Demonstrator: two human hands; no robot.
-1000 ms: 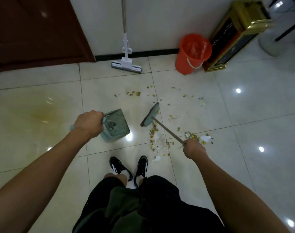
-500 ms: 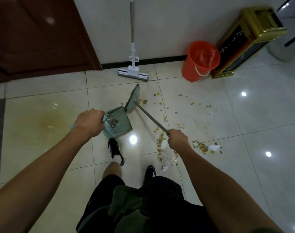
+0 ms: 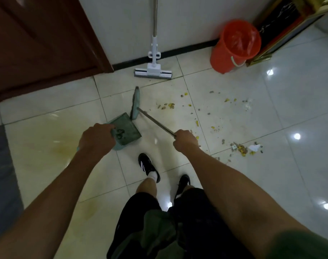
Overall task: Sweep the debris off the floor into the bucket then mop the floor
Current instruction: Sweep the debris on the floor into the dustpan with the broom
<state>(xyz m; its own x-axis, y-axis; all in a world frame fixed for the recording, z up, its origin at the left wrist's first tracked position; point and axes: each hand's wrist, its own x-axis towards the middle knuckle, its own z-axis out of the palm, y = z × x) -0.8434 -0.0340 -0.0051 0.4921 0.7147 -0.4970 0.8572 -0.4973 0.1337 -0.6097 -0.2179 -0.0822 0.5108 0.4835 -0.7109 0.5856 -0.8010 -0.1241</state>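
Note:
My left hand (image 3: 95, 138) grips the handle of a green dustpan (image 3: 126, 128) held low over the tiles. My right hand (image 3: 185, 140) is closed around the thin metal handle of a green broom (image 3: 136, 103), whose head stands just beyond the dustpan's far edge. Yellow and grey debris (image 3: 240, 148) lies scattered on the floor to the right, with a white paper scrap (image 3: 254, 147) in it. An orange bucket (image 3: 234, 45) with a plastic liner stands by the wall at the upper right. A white sponge mop (image 3: 153, 71) leans against the wall.
A dark wooden door (image 3: 37, 43) fills the upper left. A gold-framed black board (image 3: 283, 28) leans behind the bucket. A yellowish stain (image 3: 52, 144) marks the tile at left. My feet in black shoes (image 3: 147, 166) stand on the tiles below the dustpan.
The broom head has swung from the debris at centre over to the left, by the dustpan. I have stepped forward, so the mop, wall and bucket look nearer.

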